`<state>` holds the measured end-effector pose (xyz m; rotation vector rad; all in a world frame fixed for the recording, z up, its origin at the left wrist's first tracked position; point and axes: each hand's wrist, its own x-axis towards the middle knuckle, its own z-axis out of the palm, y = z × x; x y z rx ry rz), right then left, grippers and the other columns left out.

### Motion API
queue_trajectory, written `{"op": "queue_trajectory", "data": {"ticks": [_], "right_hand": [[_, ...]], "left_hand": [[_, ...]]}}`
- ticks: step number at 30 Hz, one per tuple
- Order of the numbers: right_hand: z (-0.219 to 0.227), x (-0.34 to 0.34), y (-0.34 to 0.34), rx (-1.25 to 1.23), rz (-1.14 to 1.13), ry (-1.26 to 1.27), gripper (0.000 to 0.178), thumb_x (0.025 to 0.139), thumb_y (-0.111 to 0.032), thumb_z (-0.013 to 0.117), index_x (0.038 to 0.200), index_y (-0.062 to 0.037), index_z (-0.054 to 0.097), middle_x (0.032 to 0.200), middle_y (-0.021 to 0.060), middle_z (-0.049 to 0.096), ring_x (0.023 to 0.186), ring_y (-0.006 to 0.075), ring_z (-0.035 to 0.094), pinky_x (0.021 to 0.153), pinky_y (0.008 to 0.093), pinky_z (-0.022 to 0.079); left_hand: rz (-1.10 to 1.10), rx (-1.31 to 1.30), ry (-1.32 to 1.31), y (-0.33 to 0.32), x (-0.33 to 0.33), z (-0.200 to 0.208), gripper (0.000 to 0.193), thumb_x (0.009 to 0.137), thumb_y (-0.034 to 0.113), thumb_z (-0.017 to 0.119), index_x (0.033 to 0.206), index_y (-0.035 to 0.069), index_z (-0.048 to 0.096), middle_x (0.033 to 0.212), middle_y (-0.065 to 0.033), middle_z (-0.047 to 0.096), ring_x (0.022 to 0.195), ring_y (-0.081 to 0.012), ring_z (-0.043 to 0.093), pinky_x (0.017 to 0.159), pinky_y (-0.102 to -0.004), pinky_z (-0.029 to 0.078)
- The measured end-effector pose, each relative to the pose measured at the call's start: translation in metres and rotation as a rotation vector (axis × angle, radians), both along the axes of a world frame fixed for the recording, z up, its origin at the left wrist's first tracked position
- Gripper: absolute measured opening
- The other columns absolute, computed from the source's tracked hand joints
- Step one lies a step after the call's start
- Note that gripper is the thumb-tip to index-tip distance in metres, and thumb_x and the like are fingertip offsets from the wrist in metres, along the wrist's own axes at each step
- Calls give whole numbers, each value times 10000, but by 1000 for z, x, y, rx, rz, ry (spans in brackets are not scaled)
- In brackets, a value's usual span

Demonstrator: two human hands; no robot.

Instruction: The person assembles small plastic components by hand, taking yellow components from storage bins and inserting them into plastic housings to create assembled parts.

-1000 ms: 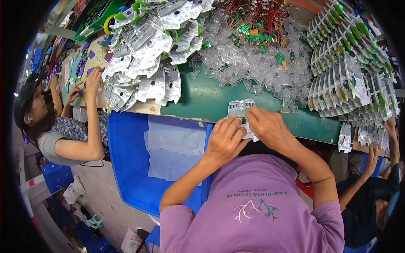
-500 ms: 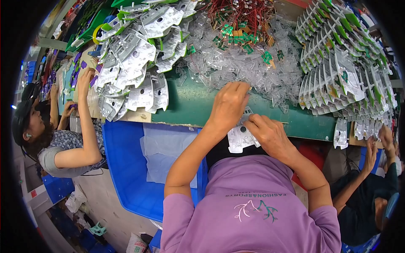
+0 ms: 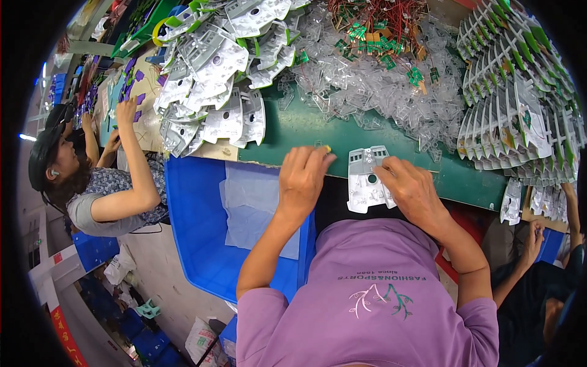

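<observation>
In the head view, the person's right hand [image 3: 413, 186] had its thumb and bent fingers closed on the right edge of a grey-and-white shell [image 3: 362, 194]. The shell lay flat-side up in front of the body, its grey slotted end over the near edge of the green table [image 3: 293, 131] and its white end toward the purple shirt [image 3: 379, 300]. A dark round hole showed near its middle.

The left hand [image 3: 304, 180] was to the left of the shell and apart from it, its fingers bent and close together, the tips pointing right. A small yellow bit [image 3: 328, 148] showed at those tips; from this angle I could not fairly tell whether it was pinched or worn, nor how wide the gap to the thumb was.

Beyond the hands, a heap of clear plastic pieces [image 3: 367, 92] covered the table, with green circuit boards [image 3: 373, 40] and red wires [image 3: 385, 12] on its far side. Piled shells [image 3: 226, 73] with green edges stood on the left, and stacked shells [image 3: 513, 116] on the right. A blue bin [image 3: 195, 244] with a pale sheet [image 3: 257, 214] inside stood below the left forearm. A co-worker [image 3: 116, 205] worked at the far left.
</observation>
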<state>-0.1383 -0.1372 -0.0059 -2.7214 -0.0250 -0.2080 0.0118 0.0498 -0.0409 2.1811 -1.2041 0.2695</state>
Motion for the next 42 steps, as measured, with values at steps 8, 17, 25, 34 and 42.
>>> {"op": "queue_trajectory", "data": {"ticks": [8,17,25,34,42], "right_hand": [[4,2,-6,5,30,12,320,729,5,632,1049,-8,641,967,89,579,815,244,625,652,377,526],[-12,2,-8,12,29,-54,268,744,10,648,1011,-8,633,956,86,611,805,264,646,644,370,525],[-2,0,-14,136,-153,25,222,786,-62,712,990,-29,631,938,101,601,804,300,633,651,396,508],[11,-17,-9,194,-129,62,321,801,-138,743,1088,-20,660,967,111,556,861,283,619,693,409,514],[17,-29,-4,613,-105,-70,271,784,51,672,1050,4,685,953,145,668,772,276,688,656,336,568]], "left_hand": [[-184,2,251,13,-14,11,279,783,-54,671,1060,-18,667,1030,-139,631,927,-320,630,791,-397,517],[-448,49,-5,-24,-21,6,345,724,1,656,1068,-30,664,1090,-142,621,1035,-314,634,881,-409,525],[-444,31,44,-25,-23,-5,275,754,-12,701,1027,-26,674,1037,-130,652,1020,-309,640,869,-405,511],[-491,-192,408,-35,-22,-10,701,778,-85,670,1426,55,442,1079,-96,683,946,-289,582,851,-396,449],[-535,-32,380,-33,-19,-8,781,766,-114,628,1480,82,381,1090,-67,701,945,-278,562,843,-384,421]]}}
